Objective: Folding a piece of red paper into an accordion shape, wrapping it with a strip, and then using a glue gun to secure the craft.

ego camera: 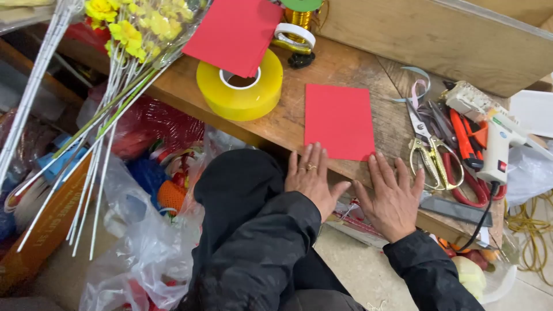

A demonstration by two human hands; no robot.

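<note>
The person's left hand (311, 178) and right hand (393, 198) both lay flat at the near edge of the wooden tabletop (351, 63), with the fingers spread wide and holding nothing. The fingertips of the left hand touched the near edge of a red paper sheet (340, 121), and the right hand rested just beside its near right corner, perhaps touching it; this could not be told surely. The sheet lay flat near the near edge, between a yellow tape roll (242, 92) on its left and gold-handled scissors (429, 152) on its right. A white glue gun (495, 144) lay further toward the right edge, and a second red sheet (233, 31) leaned over the tape roll at the far side. To handle the sheet well, it seemed best to press it with flat fingers so that it did not slide, and to keep the sleeves away from the scissors.
</note>
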